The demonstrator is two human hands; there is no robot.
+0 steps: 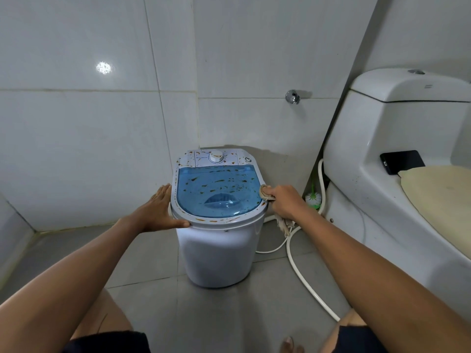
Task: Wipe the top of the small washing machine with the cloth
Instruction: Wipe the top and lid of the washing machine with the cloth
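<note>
**Cloth at the lid's right edge, dirty top lying leftward**

The left hand (159, 212) lies flat and spread against the washing machine (216, 233) rim's left side, holding nothing. The blue lid (216, 192), speckled with orange-brown marks, runs long from the near rim back to the dial panel (216, 157). The right hand (283, 201) is closed around the cloth (265, 193), touching the lid's right edge and nearer the work. Wall behind, toilet (382, 159) right of the machine; sweeping left looks unobstructed.

The small washing machine (219, 250) is smooth white plastic; its lid (216, 192) is glossy translucent blue plastic, blotched orange-brown. Touching the lid's right rim, a limp beige cloth (281, 221). Behind it, glossy wall tiles (76, 123).
</note>
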